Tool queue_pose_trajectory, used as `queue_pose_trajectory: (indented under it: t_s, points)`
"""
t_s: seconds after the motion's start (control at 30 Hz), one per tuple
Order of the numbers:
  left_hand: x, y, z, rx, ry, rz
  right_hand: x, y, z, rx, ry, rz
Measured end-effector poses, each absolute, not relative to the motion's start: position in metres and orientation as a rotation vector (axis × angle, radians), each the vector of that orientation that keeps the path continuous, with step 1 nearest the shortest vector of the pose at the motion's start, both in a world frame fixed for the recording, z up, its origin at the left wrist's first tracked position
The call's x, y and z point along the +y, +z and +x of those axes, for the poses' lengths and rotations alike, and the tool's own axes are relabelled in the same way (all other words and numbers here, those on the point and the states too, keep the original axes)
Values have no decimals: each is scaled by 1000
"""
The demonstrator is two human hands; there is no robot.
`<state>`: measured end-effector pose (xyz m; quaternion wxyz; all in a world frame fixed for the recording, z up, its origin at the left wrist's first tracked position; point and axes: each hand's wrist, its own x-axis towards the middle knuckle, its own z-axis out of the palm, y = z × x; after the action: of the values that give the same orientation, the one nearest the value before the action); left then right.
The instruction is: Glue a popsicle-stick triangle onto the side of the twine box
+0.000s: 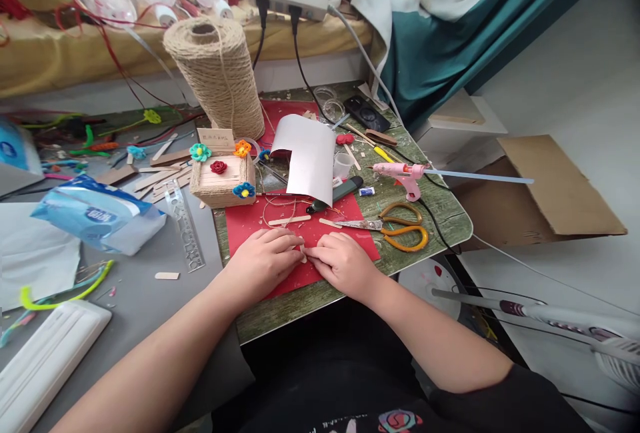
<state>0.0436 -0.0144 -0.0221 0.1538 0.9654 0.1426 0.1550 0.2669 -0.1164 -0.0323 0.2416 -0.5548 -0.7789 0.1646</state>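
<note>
My left hand [267,258] and my right hand [346,265] meet low over a red sheet [243,225]. Between their closed fingertips is a small pale piece of craft stick [303,254], mostly covered by the fingers. Just beyond the hands lie a whole craft stick [290,220] and a shorter stick piece [331,223]. Scissors with orange handles [406,236] rest right of my right hand, blades pointing left. Behind my left hand stands a twine-wrapped stick box [225,183] with coloured flowers on it.
A pink glue gun [407,176] lies at the right edge, its long glue stick jutting out past the table. A large twine roll [217,80] stands behind the box. A curled white sheet [313,160] is in the middle. At left are a tissue pack [95,213] and clear ruler [184,226].
</note>
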Motion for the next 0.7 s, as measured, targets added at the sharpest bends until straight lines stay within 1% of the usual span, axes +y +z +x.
queue_pose_trajectory:
  t_s: [0.27,0.4,0.53,0.7]
  points:
    - [-16,-19,45,383,415,2806,-116,-32,266,-2147,438,-1519]
    - [-16,-20,46,398,400,2836,-122,-25,270,-2069,439,-1452]
    - [-16,-20,46,395,424,2814,-133,-15,304,-1734,262,-1470]
    - [-14,-20,45,384,437,2776,-135,-22,381,-1028,-102,-1630]
